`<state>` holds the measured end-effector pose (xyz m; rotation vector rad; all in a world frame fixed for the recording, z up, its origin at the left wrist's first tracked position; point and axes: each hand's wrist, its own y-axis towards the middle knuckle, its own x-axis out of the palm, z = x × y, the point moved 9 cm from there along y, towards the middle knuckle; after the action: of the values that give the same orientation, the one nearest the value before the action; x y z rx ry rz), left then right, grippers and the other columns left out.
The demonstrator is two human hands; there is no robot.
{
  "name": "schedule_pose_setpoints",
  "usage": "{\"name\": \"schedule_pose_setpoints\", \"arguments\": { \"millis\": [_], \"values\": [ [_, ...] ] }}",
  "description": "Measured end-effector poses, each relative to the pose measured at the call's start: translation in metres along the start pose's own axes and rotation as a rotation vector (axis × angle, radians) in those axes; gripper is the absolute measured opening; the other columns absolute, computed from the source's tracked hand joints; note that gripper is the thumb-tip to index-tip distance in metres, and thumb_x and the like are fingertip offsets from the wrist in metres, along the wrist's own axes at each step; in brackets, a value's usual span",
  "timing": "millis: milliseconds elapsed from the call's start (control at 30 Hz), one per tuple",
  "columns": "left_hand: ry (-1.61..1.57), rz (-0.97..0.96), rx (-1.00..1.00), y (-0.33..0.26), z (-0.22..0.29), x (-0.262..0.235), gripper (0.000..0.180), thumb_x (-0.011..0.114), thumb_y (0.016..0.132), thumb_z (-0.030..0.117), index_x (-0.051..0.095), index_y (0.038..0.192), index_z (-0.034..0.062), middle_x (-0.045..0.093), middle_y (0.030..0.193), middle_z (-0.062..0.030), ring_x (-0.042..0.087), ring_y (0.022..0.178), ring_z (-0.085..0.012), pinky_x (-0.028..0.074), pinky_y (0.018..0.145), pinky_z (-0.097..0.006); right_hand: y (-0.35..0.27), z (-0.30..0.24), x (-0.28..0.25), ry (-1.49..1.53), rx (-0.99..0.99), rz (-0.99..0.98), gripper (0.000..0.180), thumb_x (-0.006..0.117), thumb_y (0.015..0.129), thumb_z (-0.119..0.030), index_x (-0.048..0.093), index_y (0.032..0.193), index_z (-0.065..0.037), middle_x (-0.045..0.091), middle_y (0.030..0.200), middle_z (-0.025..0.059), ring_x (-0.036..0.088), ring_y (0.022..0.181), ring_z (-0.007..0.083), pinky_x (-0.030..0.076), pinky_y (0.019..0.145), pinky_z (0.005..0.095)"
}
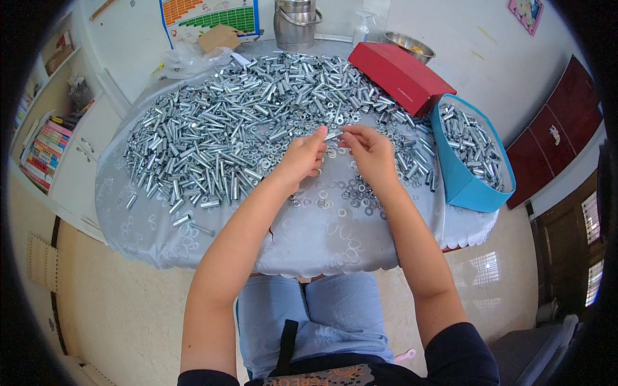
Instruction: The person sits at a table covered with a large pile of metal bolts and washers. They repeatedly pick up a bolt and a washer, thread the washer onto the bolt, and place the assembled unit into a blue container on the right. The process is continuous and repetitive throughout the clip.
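Observation:
My left hand is closed around a small silver anchor bolt, which sticks out past the thumb toward the right. The fingers of my right hand are pinched at the bolt's free end; whatever sits between those fingertips is too small to make out. Both hands are above the near middle of the table. Beneath and around them lie loose washers. A broad heap of silver bolts and sleeves spreads beyond and to the left of my hands.
A blue fabric bin full of metal sleeves stands at the table's right edge. Behind it rests a red box, beside a steel bowl. At the back are a steel pot, a spray bottle and a plastic bag.

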<state>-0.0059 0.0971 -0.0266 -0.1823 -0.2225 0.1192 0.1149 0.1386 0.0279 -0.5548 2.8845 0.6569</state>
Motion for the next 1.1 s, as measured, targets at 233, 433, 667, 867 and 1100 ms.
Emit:
{"name": "schedule_pose_setpoints", "arguments": {
  "millis": [233, 433, 667, 867, 1100],
  "values": [
    [0.011, 0.023, -0.004, 0.000, 0.000, -0.002, 0.044, 0.049, 0.084, 0.053, 0.036, 0.064, 0.0165, 0.027, 0.059, 0.0085, 0.026, 0.047, -0.0040, 0.021, 0.042, -0.021, 0.000, 0.000, 0.003, 0.007, -0.043, 0.005, 0.020, 0.053, 0.085, -0.005, 0.059, 0.102, 0.004, 0.065, 0.086, 0.0136, 0.064, 0.079, 0.0153, 0.049, 0.069, 0.0242],
    [0.003, 0.004, 0.003, 0.001, -0.001, 0.001, 0.044, 0.048, 0.085, 0.053, 0.035, 0.064, 0.0161, 0.026, 0.059, 0.0081, 0.026, 0.047, -0.0042, 0.021, 0.043, -0.021, -0.003, -0.003, 0.005, -0.087, -0.070, -0.029, 0.023, 0.055, 0.084, -0.008, 0.060, 0.105, 0.000, 0.066, 0.086, 0.0121, 0.064, 0.077, 0.0156, 0.049, 0.069, 0.0258],
    [-0.219, -0.085, -0.071, 0.006, -0.008, 0.001, 0.045, 0.044, 0.087, 0.052, 0.034, 0.061, 0.0168, 0.024, 0.055, 0.0078, 0.022, 0.045, -0.0056, 0.019, 0.041, -0.022, -0.009, -0.020, 0.018, -0.095, -0.176, -0.131, 0.033, 0.058, 0.083, -0.012, 0.055, 0.116, -0.006, 0.063, 0.100, 0.0147, 0.063, 0.082, 0.0174, 0.049, 0.070, 0.0280],
    [-0.392, -0.115, -0.159, 0.001, -0.007, 0.000, 0.047, 0.037, 0.090, 0.045, 0.024, 0.052, 0.0198, 0.020, 0.049, 0.0074, 0.020, 0.040, -0.0076, 0.017, 0.039, -0.024, -0.016, -0.042, 0.019, -0.061, -0.203, -0.147, 0.037, 0.061, 0.080, -0.013, 0.055, 0.117, -0.009, 0.061, 0.104, 0.0147, 0.063, 0.082, 0.0189, 0.049, 0.068, 0.0285],
    [-0.626, -0.226, -0.178, 0.011, -0.010, -0.005, 0.044, 0.031, 0.091, 0.037, 0.025, 0.051, 0.0182, 0.021, 0.048, 0.0059, 0.022, 0.039, -0.0080, 0.018, 0.038, -0.023, -0.005, -0.005, 0.017, -0.516, -0.307, -0.147, 0.024, 0.064, 0.074, -0.015, 0.065, 0.098, -0.011, 0.060, 0.095, 0.0106, 0.058, 0.083, 0.0249, 0.046, 0.075, 0.0328]
  ]
}}
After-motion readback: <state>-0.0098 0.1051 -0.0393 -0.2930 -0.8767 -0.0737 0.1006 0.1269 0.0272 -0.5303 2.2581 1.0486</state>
